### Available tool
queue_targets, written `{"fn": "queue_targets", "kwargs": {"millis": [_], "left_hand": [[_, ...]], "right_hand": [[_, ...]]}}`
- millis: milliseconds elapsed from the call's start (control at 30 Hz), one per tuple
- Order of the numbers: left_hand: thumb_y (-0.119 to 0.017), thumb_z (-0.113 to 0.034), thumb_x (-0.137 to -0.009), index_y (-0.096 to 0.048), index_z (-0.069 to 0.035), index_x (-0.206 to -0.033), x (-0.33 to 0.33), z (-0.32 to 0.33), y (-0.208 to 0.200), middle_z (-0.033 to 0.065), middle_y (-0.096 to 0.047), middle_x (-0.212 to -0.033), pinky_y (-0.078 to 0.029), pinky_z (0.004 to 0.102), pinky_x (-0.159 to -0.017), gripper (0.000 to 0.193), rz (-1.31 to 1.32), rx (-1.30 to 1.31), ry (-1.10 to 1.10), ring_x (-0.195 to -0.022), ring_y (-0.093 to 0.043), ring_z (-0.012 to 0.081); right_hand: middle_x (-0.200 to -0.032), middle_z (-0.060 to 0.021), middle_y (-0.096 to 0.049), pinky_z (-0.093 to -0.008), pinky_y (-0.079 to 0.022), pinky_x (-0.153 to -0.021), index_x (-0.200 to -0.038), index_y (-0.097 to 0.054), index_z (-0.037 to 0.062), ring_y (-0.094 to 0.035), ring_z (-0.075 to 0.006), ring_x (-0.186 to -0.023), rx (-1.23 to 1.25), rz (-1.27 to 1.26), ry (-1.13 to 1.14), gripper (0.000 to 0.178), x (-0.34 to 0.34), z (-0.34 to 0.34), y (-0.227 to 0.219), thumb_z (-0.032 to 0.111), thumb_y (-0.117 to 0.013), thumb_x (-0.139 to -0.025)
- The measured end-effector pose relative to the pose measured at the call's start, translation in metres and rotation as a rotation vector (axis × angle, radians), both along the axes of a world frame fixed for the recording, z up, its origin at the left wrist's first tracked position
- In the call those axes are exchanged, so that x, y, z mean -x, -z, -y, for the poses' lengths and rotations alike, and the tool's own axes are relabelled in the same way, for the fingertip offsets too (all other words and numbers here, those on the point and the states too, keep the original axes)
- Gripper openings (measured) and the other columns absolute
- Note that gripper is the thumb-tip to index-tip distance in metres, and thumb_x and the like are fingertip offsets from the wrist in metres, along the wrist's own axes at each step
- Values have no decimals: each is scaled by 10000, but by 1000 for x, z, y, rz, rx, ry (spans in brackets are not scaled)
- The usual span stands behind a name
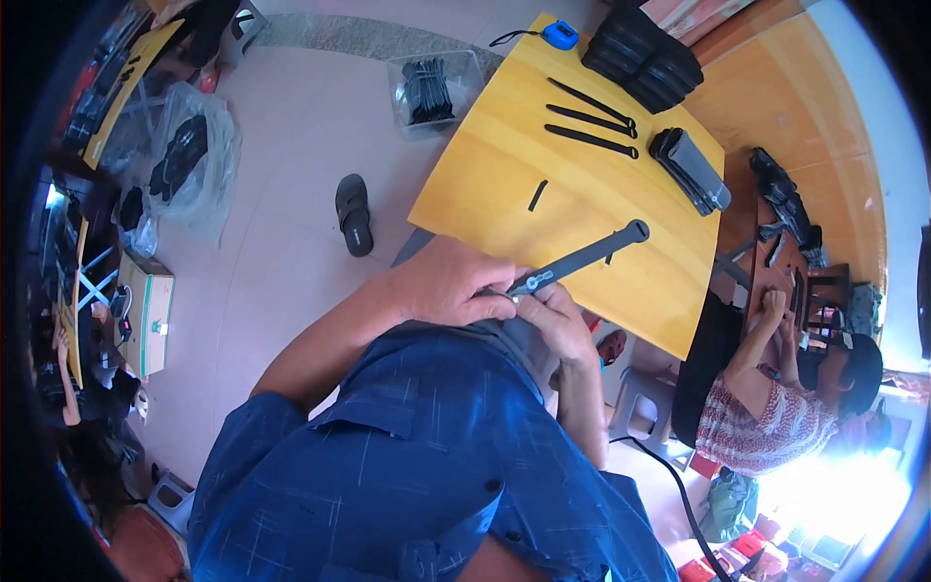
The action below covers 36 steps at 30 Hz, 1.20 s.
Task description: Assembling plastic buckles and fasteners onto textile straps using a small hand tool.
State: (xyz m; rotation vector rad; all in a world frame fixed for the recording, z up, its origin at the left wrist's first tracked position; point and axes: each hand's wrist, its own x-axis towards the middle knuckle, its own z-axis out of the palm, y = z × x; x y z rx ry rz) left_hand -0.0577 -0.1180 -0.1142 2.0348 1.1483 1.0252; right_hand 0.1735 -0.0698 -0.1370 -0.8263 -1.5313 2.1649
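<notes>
A black strap point(587, 258) with a round eyelet at its far end slants up over the front of the yellow table point(485, 175). My left hand point(448, 283) pinches its near end, fingers curled in front of my body. Close beside it, my right hand point(556, 320) grips the same end, with thumb and fingers pressed together. Part of the strap's near end is hidden by the fingers. Three similar straps point(592, 142) lie side by side farther back on the table. A short black strip point(538, 195) rests between them and my hands.
A bundle of folded black straps point(690, 171) and a larger black stack point(642, 60) occupy the table's right side. At its far corner is a blue tape measure point(561, 36). A clear bin point(434, 89) and a slipper point(354, 215) are on the floor. Another person point(766, 412) sits at right.
</notes>
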Motion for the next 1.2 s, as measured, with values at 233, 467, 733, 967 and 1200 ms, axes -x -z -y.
{"fn": "queue_targets", "kwargs": {"millis": [233,467,733,967,1200], "left_hand": [[-713,-217,-928,-643,-96,-970,-4,8,0,117,-641,-733,-513,435,-602,146,-21,7,119,-683,-670,354],[-726,-186,-922,-621,-101,-842,-9,5,3,90,-663,-699,-500,396,-546,157,84,-120,5,-617,-672,305],[-703,-167,-935,-627,-101,-838,-10,2,-5,35,-717,-692,-541,358,-571,140,16,-123,-21,-614,-710,253],[-650,-102,-942,-608,-67,-800,3,-2,-7,53,-665,-642,-466,336,-516,152,342,174,250,-531,-633,218],[-733,-163,-924,-605,-73,-782,2,2,-6,52,-611,-625,-401,328,-501,211,369,253,258,-502,-550,201]], "right_hand": [[-1100,-35,-649,-305,-489,-963,-1249,-625,-14,-596,-136,-1045,-90,-20,-210,281,-5,-10,-3,216,-596,-1089],[-1134,-41,-661,-308,-498,-975,-1279,-632,-1,-610,-143,-1064,84,-115,1,436,8,12,13,393,-552,-1109],[-1057,-36,-665,-304,-493,-881,-1252,-646,22,-595,-132,-973,-27,-93,73,497,11,16,12,476,-499,-1111],[-934,-60,-655,-315,-523,-775,-1180,-644,5,-628,-159,-838,-124,-135,-108,488,5,9,-4,463,-487,-1120],[-832,-37,-646,-316,-534,-676,-1146,-660,6,-630,-153,-711,-184,-94,-171,381,3,5,-14,355,-512,-1097]]}}
